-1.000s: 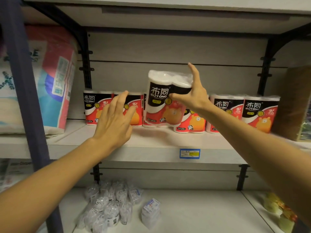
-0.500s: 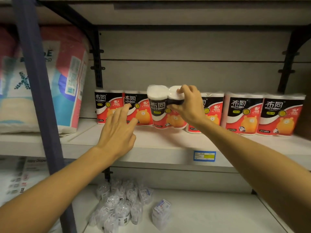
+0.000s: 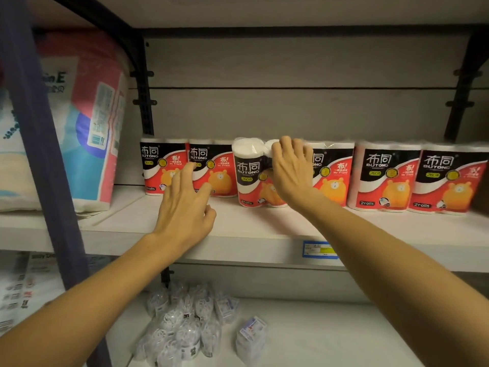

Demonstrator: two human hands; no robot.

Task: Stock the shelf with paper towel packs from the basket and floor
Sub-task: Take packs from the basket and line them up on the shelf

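While my right hand (image 3: 291,170) curls over the top of the upright paper towel pack (image 3: 251,173) on the shelf (image 3: 264,229), my nearby left hand (image 3: 185,205) hovers leftward, loosely spread, empty.

back wall (image 3: 291,62): pale grey panels, dark seam across | uprights: black bracket (image 3: 144,102) left, another at right edge | blue post (image 3: 39,144) in left foreground | lower board (image 3: 330,335): white | light: dim, warm
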